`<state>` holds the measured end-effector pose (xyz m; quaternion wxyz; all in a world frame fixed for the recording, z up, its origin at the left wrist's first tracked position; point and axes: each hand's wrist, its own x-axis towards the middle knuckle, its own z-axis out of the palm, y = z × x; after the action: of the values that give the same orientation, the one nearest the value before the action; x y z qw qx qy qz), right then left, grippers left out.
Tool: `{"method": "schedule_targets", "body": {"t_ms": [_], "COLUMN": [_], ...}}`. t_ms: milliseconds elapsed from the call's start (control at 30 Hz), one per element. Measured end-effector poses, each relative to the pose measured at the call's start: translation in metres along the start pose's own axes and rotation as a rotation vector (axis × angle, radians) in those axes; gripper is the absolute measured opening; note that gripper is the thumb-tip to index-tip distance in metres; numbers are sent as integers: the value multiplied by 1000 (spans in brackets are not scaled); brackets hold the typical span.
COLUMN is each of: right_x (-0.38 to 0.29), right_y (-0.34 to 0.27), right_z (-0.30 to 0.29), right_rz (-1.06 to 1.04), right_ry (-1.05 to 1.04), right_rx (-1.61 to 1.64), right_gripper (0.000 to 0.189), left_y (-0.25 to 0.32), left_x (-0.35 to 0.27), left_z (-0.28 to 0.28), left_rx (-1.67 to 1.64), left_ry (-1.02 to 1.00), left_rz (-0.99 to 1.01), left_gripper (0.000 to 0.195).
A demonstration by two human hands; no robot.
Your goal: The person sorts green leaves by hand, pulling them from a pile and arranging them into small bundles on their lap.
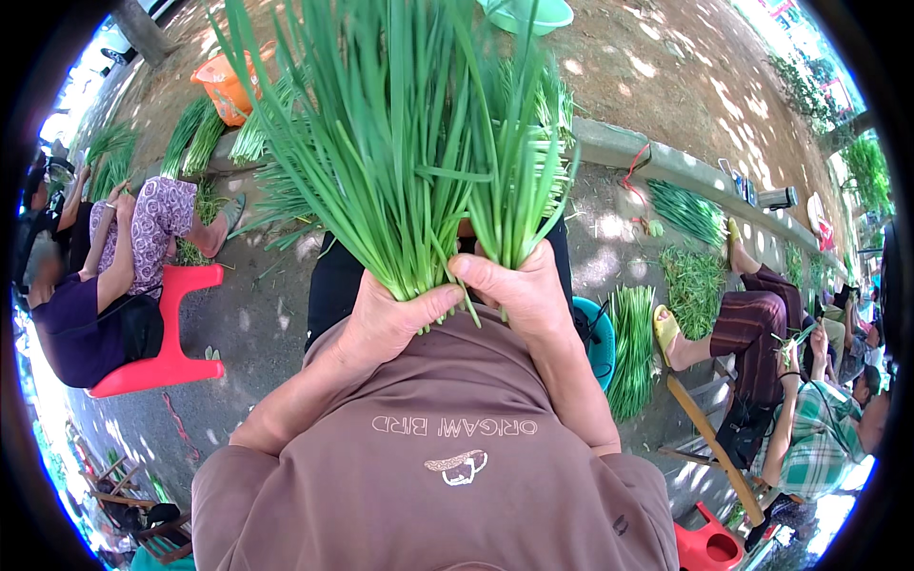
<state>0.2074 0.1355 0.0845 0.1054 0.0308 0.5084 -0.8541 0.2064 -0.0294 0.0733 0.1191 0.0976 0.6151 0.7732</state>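
Close in front of my brown shirt, my left hand grips a thick bunch of garlic chives by the pale stem ends. The long green leaves fan upward and away from me. My right hand is closed around a thinner bunch of chives, also near its stem ends. The two hands are side by side, and the right thumb tip comes close to the left bunch. A bent leaf lies across both bunches. Leaf tips at the top are blurred, and my lap is mostly hidden behind the greens.
More chives lie on the ground at right, by a teal basket. An orange bucket and a green basin stand beyond the concrete curb. People sit on both sides, one on a red plastic stool.
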Motion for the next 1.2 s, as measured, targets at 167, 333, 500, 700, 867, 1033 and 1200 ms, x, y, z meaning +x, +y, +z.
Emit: {"method": "schedule_targets", "body": {"t_ms": [167, 333, 500, 700, 867, 1033, 1200], "right_x": [-2, 1, 2, -1, 3, -1, -8], "right_y": [-1, 5, 3, 2, 9, -4, -20], "right_z": [6, 0, -10, -6, 0, 3, -15], "right_rz": [-30, -104, -174, -54, -190, -71, 25], "right_ry": [30, 52, 102, 94, 15, 64, -56], "right_rx": [16, 110, 191, -63, -235, -337, 387], "right_gripper": [21, 19, 23, 30, 37, 20, 24], "left_y": [6, -2, -2, -2, -2, -1, -1], "left_x": [2, 0, 0, -1, 1, 0, -1], "left_z": [6, -4, -5, -5, 2, 3, 0], "left_rx": [-18, -102, -81, 34, 75, 76, -97], "left_ry": [6, 2, 79, 48, -8, 41, 102], "left_rz": [19, -100, -180, -181, -71, -88, -160], "left_gripper": [38, 43, 45, 36, 22, 22, 26]}}
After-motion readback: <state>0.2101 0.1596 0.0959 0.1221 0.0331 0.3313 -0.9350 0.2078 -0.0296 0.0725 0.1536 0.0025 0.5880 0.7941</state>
